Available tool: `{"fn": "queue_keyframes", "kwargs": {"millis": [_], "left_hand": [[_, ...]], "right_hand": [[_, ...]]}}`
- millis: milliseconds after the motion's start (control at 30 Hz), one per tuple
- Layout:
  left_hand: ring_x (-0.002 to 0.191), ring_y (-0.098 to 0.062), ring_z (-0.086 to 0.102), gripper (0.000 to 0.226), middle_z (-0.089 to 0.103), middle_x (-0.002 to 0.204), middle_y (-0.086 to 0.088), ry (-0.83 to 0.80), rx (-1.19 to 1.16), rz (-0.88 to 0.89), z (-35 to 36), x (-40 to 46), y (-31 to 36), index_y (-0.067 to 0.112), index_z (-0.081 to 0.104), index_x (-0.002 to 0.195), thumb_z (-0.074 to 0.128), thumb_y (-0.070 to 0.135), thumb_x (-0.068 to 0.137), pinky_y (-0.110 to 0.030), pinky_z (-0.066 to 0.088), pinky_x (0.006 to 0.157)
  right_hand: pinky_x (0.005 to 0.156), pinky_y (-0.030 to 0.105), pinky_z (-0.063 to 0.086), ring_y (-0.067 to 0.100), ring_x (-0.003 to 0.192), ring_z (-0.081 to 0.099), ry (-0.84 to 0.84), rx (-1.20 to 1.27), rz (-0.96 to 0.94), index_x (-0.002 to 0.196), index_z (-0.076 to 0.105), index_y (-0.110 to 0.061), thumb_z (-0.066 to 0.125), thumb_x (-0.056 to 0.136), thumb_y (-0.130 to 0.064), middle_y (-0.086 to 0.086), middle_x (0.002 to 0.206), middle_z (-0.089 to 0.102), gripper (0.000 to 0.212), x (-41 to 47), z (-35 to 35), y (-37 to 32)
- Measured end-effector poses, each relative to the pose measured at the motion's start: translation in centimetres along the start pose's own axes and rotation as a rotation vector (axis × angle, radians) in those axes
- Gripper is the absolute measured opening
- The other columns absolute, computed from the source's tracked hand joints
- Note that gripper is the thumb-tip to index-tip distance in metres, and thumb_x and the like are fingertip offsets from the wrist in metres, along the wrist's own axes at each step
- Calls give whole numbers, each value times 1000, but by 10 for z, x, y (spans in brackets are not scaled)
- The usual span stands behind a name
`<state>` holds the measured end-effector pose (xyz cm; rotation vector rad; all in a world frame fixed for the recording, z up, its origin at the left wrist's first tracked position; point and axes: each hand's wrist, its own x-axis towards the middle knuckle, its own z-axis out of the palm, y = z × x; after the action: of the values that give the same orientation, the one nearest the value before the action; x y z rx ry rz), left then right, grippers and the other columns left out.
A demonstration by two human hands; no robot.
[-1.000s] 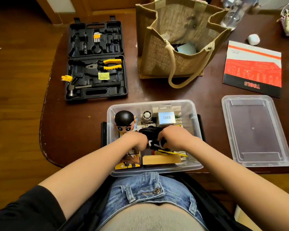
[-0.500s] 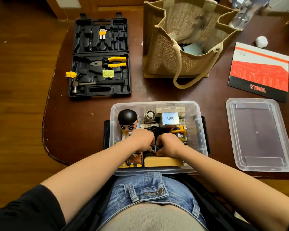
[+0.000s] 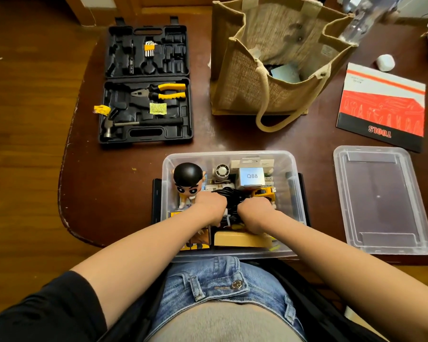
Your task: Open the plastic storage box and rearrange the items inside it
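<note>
The clear plastic storage box [image 3: 297,193] stands open at the table's near edge, and its lid [image 3: 381,201] lies to the right. Inside are a black-haired figurine [image 3: 187,180], a small white fan [image 3: 222,171], a grey box marked Q88 [image 3: 252,176], a yellow tape measure [image 3: 263,192], a tan box [image 3: 242,239] and a bundle of black cable [image 3: 232,201]. My left hand [image 3: 210,208] and my right hand [image 3: 253,212] both grip the black cable bundle from either side, with their fingers curled down into the box and hidden.
An open black tool case [image 3: 146,82] with pliers and a hammer lies at the back left. A jute bag [image 3: 277,62] stands behind the box. A red tools booklet [image 3: 383,104] and a small white object [image 3: 385,62] lie at the back right.
Both hands have drawn slightly towards me inside the box while holding the cable bundle, uncovering the yellow tape measure. The camera has shifted a little.
</note>
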<state>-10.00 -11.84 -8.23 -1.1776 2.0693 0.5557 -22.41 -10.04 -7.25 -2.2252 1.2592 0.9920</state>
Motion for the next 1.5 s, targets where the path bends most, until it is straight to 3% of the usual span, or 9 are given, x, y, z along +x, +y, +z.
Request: {"fn": "queue_keyframes", "kwargs": {"millis": [300, 500, 667, 767, 933, 1100, 1333, 1433, 1500], "left_hand": [[98, -23, 61, 30, 65, 104, -1, -8, -27, 25, 0, 2, -4, 15, 62, 105, 69, 35, 84, -31, 43, 66], [97, -24, 61, 30, 64, 104, -3, 5, -70, 19, 1, 1, -7, 14, 62, 103, 70, 34, 83, -32, 42, 66], [96, -24, 60, 28, 64, 102, -3, -7, -78, 29, 1, 0, -6, 13, 62, 101, 69, 34, 84, -32, 43, 66], [98, -24, 60, 29, 64, 104, -3, 3, -81, 19, 1, -1, -6, 13, 62, 103, 69, 34, 84, -32, 43, 68], [97, -24, 60, 26, 65, 104, -4, 10, -82, 17, 2, -2, -6, 13, 63, 102, 67, 32, 85, -32, 43, 67], [98, -25, 60, 24, 65, 103, -4, 12, -85, 18, 2, 0, -6, 13, 63, 101, 67, 31, 85, -32, 44, 67], [98, -24, 61, 22, 62, 97, -2, 13, -94, 14, 4, -1, -7, 14, 64, 107, 64, 24, 87, -31, 44, 65], [100, -25, 60, 25, 64, 107, -4, 25, -116, 3, 5, -1, -8, 15, 63, 110, 65, 25, 87, -32, 44, 67], [98, -25, 60, 24, 64, 106, -5, 28, -114, 6, 6, -1, -8, 14, 63, 108, 65, 25, 87, -32, 43, 66]], "right_hand": [[56, 27, 40, 24, 71, 51, -145, 40, -17, 92, 64, -9, 60, 86, -27, 3, 76, 53, 20, 0, 1, 12], [50, 26, 35, 26, 64, 48, 12, 45, -145, 73, 61, -14, 57, 81, -19, 2, 69, 49, 10, 4, 8, 12], [47, 21, 33, 18, 61, 49, -172, 159, -52, 76, 66, -13, 63, 80, -33, -3, 62, 51, 20, 8, 10, 22], [59, 24, 39, 13, 66, 52, -263, 439, -98, 82, 70, -15, 60, 85, -48, -1, 77, 66, 34, 14, 12, 20], [63, 32, 45, 22, 72, 55, -173, 352, -36, 83, 69, -9, 61, 83, -41, 4, 78, 60, 33, 16, 19, 7], [71, 33, 47, 23, 85, 60, -226, 430, 17, 94, 66, -9, 57, 80, -64, 7, 95, 67, 58, 18, 22, 6], [60, 32, 42, 26, 64, 47, -37, 199, -197, 69, 65, -7, 55, 85, -23, 6, 67, 53, 24, 1, 11, 12], [61, 32, 46, 24, 69, 54, 38, 108, -257, 74, 69, -11, 52, 87, -22, 2, 74, 61, 24, -13, -6, 17], [53, 27, 41, 23, 63, 51, 59, 78, -209, 61, 60, -12, 51, 87, -26, 1, 64, 54, 31, -25, -17, 26]]}}
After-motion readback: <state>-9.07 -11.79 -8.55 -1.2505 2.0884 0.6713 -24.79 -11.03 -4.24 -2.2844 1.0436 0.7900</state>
